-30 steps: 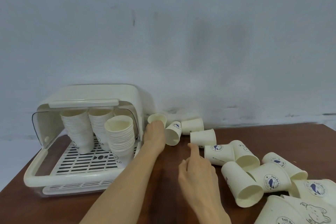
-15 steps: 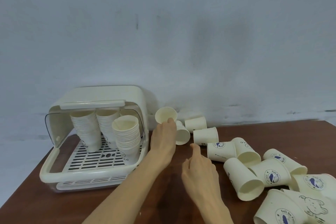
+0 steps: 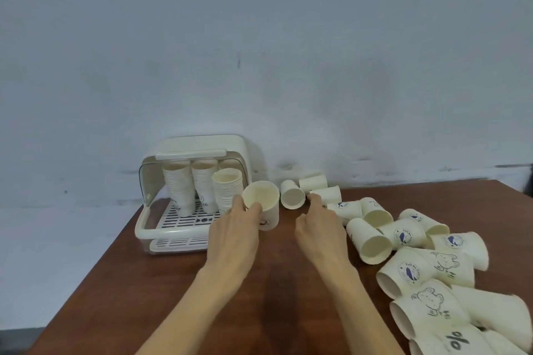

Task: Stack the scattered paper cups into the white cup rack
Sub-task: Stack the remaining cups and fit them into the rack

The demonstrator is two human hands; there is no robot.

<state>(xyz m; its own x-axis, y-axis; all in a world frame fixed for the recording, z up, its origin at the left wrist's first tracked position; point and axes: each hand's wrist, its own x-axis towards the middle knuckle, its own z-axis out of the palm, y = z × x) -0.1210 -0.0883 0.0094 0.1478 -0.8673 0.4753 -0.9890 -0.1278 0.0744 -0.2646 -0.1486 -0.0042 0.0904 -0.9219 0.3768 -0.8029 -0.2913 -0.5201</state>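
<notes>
Left hand [image 3: 235, 229] held one paper cup [image 3: 264, 207] upright, mouth up, thumb hooked over the near rim and fingers curled round the wall; the cup sat just right of the white cup rack [image 3: 173, 235], near its open front. Right hand [image 3: 320, 225] held nothing, index finger extended toward a tipped cup [image 3: 327, 194] lying on its side near the wall, the fingertip at or almost at it; the other fingers were loosely curled. Beside that cup lay two more on their sides [image 3: 292, 197] [image 3: 313, 181]. Farther right, a loose heap of printed cups [image 3: 403, 235] spread across the brown table [image 3: 288, 297] toward the near right corner, some nested into one another. Inside the rack, under its raised lid, stood at least three tall nested stacks [image 3: 227, 190] on the slotted tray, the front one nearest the held cup. Judged handling: thin paper, very light, wall easily dented, so a soft grip at the rolled rim or across the upper wall would suit; the rim is the stiffest part. Cups on their sides would likely roll when nudged. The front stack leaned slightly and might topple under a hard push.
</notes>
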